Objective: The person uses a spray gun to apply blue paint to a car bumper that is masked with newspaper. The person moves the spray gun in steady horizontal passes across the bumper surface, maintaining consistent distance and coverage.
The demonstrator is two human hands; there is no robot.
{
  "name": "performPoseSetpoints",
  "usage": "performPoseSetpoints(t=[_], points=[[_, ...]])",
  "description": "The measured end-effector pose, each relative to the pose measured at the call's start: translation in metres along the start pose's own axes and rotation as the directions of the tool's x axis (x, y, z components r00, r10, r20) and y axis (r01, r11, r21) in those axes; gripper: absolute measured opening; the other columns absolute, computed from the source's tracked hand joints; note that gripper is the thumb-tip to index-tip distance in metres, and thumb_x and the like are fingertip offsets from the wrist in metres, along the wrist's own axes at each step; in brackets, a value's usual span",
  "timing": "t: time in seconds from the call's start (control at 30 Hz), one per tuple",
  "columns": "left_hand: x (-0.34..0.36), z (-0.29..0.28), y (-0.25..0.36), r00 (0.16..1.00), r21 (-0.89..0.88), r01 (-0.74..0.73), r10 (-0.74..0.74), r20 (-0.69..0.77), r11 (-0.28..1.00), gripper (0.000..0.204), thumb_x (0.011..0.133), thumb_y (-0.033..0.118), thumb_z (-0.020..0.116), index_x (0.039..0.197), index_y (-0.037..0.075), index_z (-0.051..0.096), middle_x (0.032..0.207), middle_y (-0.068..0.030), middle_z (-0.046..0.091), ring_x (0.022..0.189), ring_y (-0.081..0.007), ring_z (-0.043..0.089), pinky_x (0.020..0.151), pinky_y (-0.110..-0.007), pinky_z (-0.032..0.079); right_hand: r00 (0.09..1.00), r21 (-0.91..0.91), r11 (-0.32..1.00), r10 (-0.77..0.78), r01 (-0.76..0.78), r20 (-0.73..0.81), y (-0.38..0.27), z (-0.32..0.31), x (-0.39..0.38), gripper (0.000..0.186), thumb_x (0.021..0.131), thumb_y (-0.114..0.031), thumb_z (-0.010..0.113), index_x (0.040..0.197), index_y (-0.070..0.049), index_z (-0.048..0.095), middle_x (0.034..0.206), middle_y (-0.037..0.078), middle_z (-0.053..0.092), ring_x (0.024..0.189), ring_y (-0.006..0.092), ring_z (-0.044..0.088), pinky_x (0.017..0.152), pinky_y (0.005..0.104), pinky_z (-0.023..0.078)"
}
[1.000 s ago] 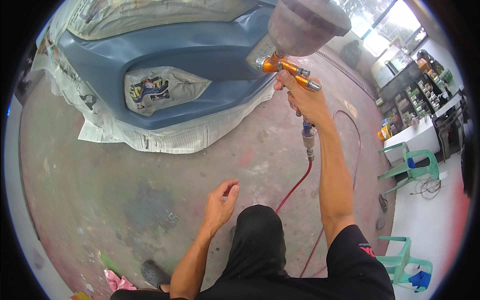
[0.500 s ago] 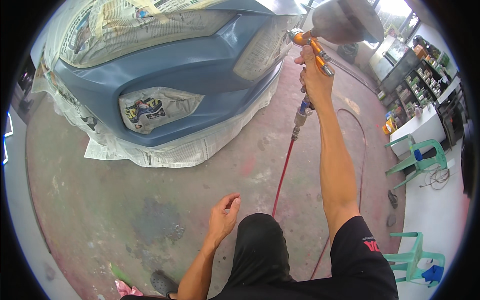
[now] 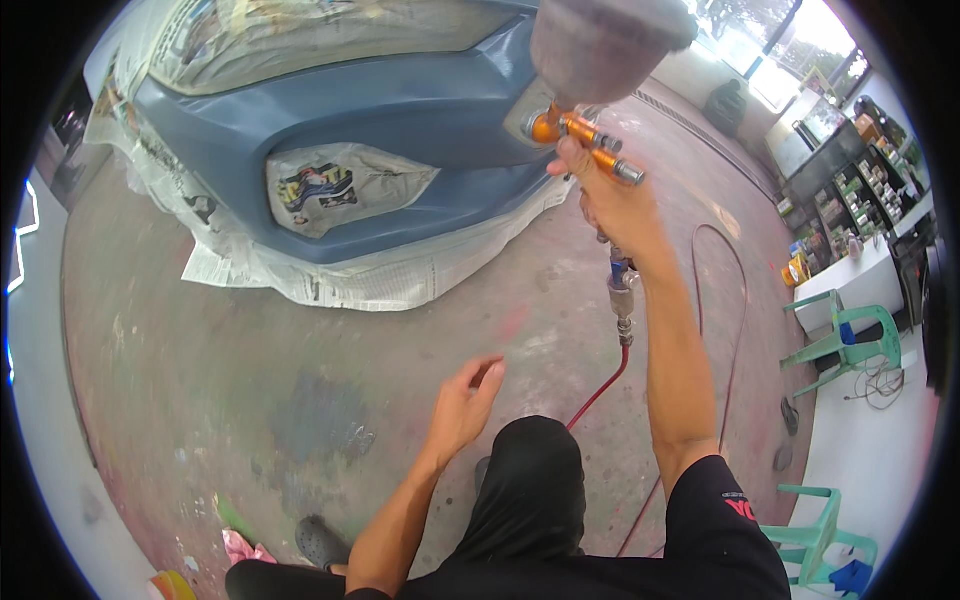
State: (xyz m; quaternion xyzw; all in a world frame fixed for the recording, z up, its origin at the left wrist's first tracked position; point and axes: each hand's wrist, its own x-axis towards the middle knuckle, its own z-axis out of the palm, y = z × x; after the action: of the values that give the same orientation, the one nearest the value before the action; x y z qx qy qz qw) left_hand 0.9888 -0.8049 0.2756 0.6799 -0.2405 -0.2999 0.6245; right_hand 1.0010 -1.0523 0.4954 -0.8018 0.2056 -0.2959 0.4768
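My right hand [image 3: 612, 205] is wrapped round the handle of an orange and silver spray gun [image 3: 590, 145]. A large, paint-stained cup [image 3: 600, 50] sits on top of the gun and hides part of the bumper behind it. The blue-grey car bumper [image 3: 400, 125] stands ahead and to the left, with newspaper masking [image 3: 325, 190] taped over its openings. Below the grip hangs a metal fitting [image 3: 621, 295] with a red hose [image 3: 598, 392] attached. My left hand [image 3: 463, 405] is held above the floor by my knee, loosely curved, thumb apart, holding nothing.
Newspaper [image 3: 400, 292] skirts the bumper's lower edge. The hose loops over the concrete floor [image 3: 200, 370] on the right. Beyond it stand green plastic chairs [image 3: 850, 335], a white table [image 3: 850, 280] and shelves of cans [image 3: 850, 185]. A pink cloth [image 3: 243, 548] lies at lower left.
The spray gun and my right hand have moved left and a little lower, now in front of the bumper's right end. The hose hangs more bent. My left hand has risen slightly.
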Motion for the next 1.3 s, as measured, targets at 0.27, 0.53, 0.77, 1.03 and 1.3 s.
performPoseSetpoints(t=[0.27,0.53,0.77,1.03,1.3], points=[[0.111,0.032,0.171,0.959,-0.523,-0.265,0.277,-0.057,0.810,0.050,0.117,0.037,0.054,0.144,-0.004,0.065,0.123,-0.0111,0.075,0.104,-0.0178,0.070,0.091,-0.034,0.057,0.996,-0.177,0.981,0.085,-0.086,-0.012,-0.083,0.032,0.044,0.066,0.099,-0.068,0.072,0.134,-0.012,0.076,0.095,0.004,0.071,0.051,0.0073,0.050,0.045,0.0262,0.040],[0.152,0.058,0.218,0.962,-0.773,-0.196,0.269,-0.033,0.604,0.033,0.116,0.027,0.055,0.126,0.000,0.071,0.097,-0.0018,0.068,0.083,-0.0117,0.064,0.079,-0.033,0.054,0.990,-0.304,0.949,0.047,-0.086,-0.136,-0.096,0.036,0.087,0.062,0.096,-0.067,0.075,0.123,-0.012,0.082,0.087,0.004,0.068,0.048,0.0091,0.046,0.044,0.0291,0.040],[0.155,0.055,0.224,0.965,-0.838,-0.113,0.260,0.035,0.535,0.030,0.116,0.027,0.057,0.124,0.002,0.070,0.093,-0.0007,0.068,0.079,-0.0106,0.062,0.077,-0.032,0.052,0.985,-0.379,0.924,-0.015,-0.053,-0.174,-0.104,0.045,0.094,0.057,0.095,-0.065,0.076,0.099,-0.007,0.078,0.071,0.000,0.057,0.049,0.0108,0.046,0.046,0.0316,0.039],[0.141,0.016,0.215,0.968,-0.863,-0.163,0.248,-0.045,0.478,0.029,0.116,0.024,0.057,0.128,0.000,0.068,0.098,-0.0024,0.072,0.082,-0.0109,0.066,0.079,-0.032,0.054,0.995,-0.348,0.935,0.037,-0.066,-0.088,-0.126,0.091,0.081,0.059,0.096,-0.064,0.076,0.098,-0.004,0.075,0.074,-0.001,0.058,0.050,0.0092,0.047,0.046,0.0297,0.038],[0.108,-0.065,0.214,0.940,-0.850,-0.314,0.265,-0.216,0.423,0.032,0.114,0.024,0.061,0.135,-0.001,0.066,0.104,-0.0042,0.075,0.088,-0.0114,0.069,0.085,-0.031,0.058,0.987,-0.249,0.965,-0.046,0.084,0.155,-0.175,0.165,0.073,0.057,0.105,-0.068,0.062,0.117,-0.015,0.077,0.083,-0.001,0.059,0.053,0.0109,0.046,0.045,0.0311,0.038]])
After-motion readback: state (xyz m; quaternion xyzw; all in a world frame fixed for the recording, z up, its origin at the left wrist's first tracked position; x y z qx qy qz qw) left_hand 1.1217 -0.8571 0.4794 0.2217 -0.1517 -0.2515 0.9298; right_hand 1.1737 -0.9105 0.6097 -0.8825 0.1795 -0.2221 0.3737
